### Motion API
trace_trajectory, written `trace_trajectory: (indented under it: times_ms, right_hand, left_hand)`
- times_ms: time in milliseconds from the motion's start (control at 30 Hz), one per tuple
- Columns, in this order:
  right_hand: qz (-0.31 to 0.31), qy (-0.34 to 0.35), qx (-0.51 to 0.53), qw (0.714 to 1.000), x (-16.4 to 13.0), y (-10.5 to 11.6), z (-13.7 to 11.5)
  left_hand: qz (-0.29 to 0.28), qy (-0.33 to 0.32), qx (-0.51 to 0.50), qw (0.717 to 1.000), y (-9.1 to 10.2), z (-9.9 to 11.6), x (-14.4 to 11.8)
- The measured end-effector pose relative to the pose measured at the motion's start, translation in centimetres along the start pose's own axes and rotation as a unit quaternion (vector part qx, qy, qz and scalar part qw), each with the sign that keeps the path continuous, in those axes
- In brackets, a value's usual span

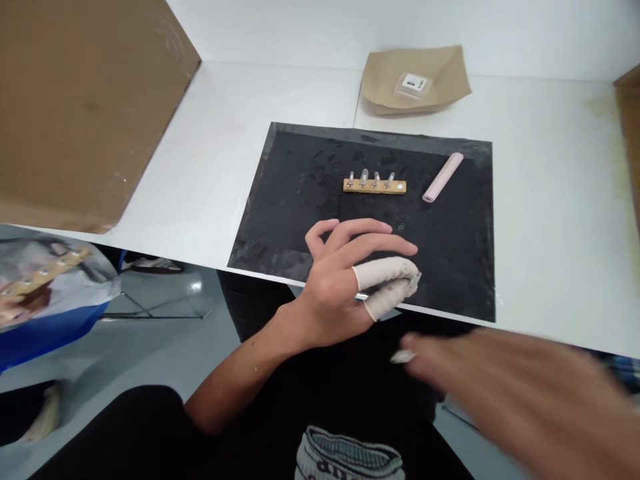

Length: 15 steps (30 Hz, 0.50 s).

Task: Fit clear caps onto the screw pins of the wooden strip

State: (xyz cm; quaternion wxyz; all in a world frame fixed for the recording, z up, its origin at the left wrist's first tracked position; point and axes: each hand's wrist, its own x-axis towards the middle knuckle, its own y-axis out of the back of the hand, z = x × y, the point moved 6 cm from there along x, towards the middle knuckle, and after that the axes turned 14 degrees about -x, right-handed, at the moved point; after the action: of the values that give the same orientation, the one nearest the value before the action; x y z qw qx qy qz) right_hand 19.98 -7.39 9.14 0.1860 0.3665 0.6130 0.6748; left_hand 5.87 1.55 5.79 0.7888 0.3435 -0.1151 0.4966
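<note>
My left hand hovers over the near edge of the black mat. Its thumb and forefinger wear pale finger cots and pinch a small metal part; the other fingers are spread. My right hand is blurred at the lower right, below the table edge, with a small white bit at its fingertip. Whether it grips this is unclear. On the mat lie a wooden strip with several metal pegs and a pink cylinder, both beyond my left hand.
A large cardboard box stands on the white table at the left. A brown paper tray holding a small clear packet sits behind the mat. A bag with similar wooden strips is at the lower left.
</note>
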Motion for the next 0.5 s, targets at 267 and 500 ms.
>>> trace_trajectory:
  times_ms: [267,500]
  right_hand:
    - [0.039,-0.080,-0.072,0.993,-1.4,-1.1,3.6]
    - [0.052,-0.213,-0.080,0.972,-1.6,-8.2,6.3]
  left_hand:
    - [0.018,-0.002,0.000,1.000,0.4,-0.6,0.3]
    - [0.027,0.017,-0.005,0.999,0.7,-1.7,-0.1]
